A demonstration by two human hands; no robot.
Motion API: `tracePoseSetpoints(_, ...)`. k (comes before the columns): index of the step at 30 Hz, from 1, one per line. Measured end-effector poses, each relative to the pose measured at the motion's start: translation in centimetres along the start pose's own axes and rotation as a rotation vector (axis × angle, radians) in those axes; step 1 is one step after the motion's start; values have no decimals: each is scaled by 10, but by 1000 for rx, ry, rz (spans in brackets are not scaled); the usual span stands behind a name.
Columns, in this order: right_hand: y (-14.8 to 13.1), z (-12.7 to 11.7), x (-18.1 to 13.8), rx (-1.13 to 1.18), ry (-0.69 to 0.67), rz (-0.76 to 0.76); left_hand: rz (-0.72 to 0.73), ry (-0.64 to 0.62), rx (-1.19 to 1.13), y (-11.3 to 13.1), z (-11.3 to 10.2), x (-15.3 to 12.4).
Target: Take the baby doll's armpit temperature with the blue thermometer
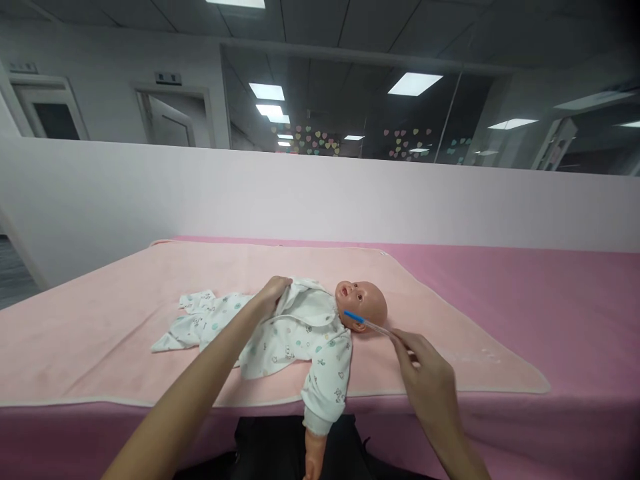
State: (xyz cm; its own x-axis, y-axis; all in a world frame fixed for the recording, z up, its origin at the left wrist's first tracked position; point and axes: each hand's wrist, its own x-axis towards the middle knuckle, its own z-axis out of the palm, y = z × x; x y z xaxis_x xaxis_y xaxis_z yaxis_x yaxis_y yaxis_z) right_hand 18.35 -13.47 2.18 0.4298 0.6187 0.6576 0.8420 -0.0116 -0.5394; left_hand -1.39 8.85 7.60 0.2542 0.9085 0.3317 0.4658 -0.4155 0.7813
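A baby doll [369,301] in a white printed outfit [280,343] lies on its back, head to the right. The shirt front is partly opened. My left hand [274,292] is closed on the edge of the shirt flap at the doll's chest, holding it up. In my right hand [425,367], pinched between thumb and fingers, is a slim clear thermometer-like stick [377,327] with a blue end [354,317]. That blue end is in front of the doll's cheek and ear; whether it touches cannot be told. The doll's near arm [315,453] hangs over the table edge.
Under the doll spreads a peach blanket [110,293] with a pale border. Pink cloth [540,313] covers the table, whose front edge is close to my lap. A white low wall [320,200] stands behind, with glass above it.
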Motion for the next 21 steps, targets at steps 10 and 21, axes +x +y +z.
tracePoseSetpoints(10,-70,106,111,-229,-366,-139,345,-48,551,45,-10,4)
tracePoseSetpoints(21,-73,109,127,-267,-398,-382,505,-143,774,16,-26,-25)
